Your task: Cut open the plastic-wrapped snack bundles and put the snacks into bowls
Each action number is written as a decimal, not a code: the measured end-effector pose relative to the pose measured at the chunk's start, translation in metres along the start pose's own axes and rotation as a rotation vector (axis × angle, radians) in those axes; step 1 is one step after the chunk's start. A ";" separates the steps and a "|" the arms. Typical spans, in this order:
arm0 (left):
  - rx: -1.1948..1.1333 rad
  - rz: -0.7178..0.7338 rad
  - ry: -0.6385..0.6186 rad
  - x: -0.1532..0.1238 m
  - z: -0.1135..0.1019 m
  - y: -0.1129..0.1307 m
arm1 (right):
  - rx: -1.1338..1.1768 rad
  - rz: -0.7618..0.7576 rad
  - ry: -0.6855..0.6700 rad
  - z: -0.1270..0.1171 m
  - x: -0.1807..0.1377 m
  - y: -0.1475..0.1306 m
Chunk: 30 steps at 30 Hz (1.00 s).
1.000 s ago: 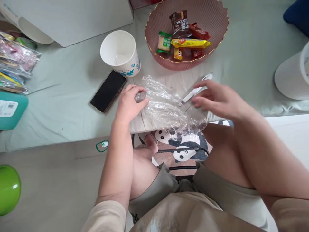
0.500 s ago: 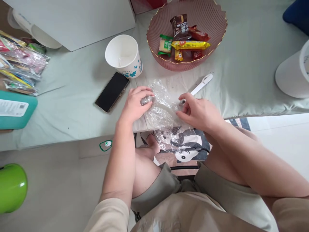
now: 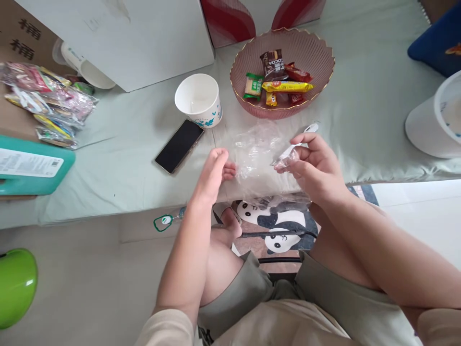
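1. Clear, crinkled plastic film (image 3: 252, 161) drapes over the edge of the pale-green, cloth-covered tabletop (image 3: 126, 182)!
2. Right hand (image 3: 319, 168) pinches a bunched fold; left hand (image 3: 212, 174), half-open, sits beside it.
3. Looks featherlight, limp, slippery: bunched folds grip best.

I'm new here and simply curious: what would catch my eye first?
Probably the pink, gold-rimmed bowl of bright snack packets, near the top centre on the pale green cloth. Below it, crinkled clear plastic lies between the left hand and the right hand, which pinches a bit of it. Lower still, cartoon pandas show past the cloth's edge.
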<state>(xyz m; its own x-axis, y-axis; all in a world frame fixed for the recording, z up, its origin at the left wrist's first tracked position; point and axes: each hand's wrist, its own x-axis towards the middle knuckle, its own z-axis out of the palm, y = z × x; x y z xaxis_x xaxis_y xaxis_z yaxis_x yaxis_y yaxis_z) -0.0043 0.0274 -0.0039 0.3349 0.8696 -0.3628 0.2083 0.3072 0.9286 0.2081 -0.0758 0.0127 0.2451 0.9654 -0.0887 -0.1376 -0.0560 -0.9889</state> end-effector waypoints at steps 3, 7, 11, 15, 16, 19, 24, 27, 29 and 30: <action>-0.139 -0.004 -0.189 -0.017 0.004 -0.004 | -0.055 -0.011 0.029 0.001 -0.003 0.003; -0.082 0.183 -0.109 -0.025 0.005 -0.007 | -0.138 -0.024 -0.024 0.002 -0.007 0.007; -0.026 0.353 -0.009 -0.032 0.002 -0.004 | -0.276 0.036 -0.152 0.003 -0.005 0.012; 0.026 0.482 0.012 -0.043 -0.002 0.001 | -0.150 0.109 -0.233 0.005 -0.001 0.015; 0.049 0.494 0.021 -0.045 -0.002 0.002 | -0.112 0.119 -0.235 0.006 0.000 0.015; 0.101 0.522 0.053 -0.049 -0.004 0.005 | -0.092 0.063 -0.145 0.006 -0.002 0.014; 0.155 0.598 0.014 -0.053 -0.003 0.005 | -0.123 -0.108 -0.016 0.001 -0.009 0.009; 0.211 0.621 0.057 -0.056 0.000 0.001 | -0.230 -0.067 -0.087 -0.002 -0.014 0.003; 0.264 0.666 0.109 -0.057 0.000 -0.001 | -0.287 -0.031 -0.114 -0.003 -0.017 -0.001; 0.303 0.694 0.129 -0.057 0.000 -0.002 | -0.301 -0.035 -0.101 -0.003 -0.019 -0.003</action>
<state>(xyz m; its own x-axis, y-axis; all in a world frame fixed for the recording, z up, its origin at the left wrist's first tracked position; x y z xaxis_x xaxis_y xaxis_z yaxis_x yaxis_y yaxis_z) -0.0238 -0.0229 0.0155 0.3747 0.8685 0.3244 0.2389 -0.4285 0.8714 0.2072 -0.0944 0.0171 0.1458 0.9877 -0.0566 0.1627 -0.0804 -0.9834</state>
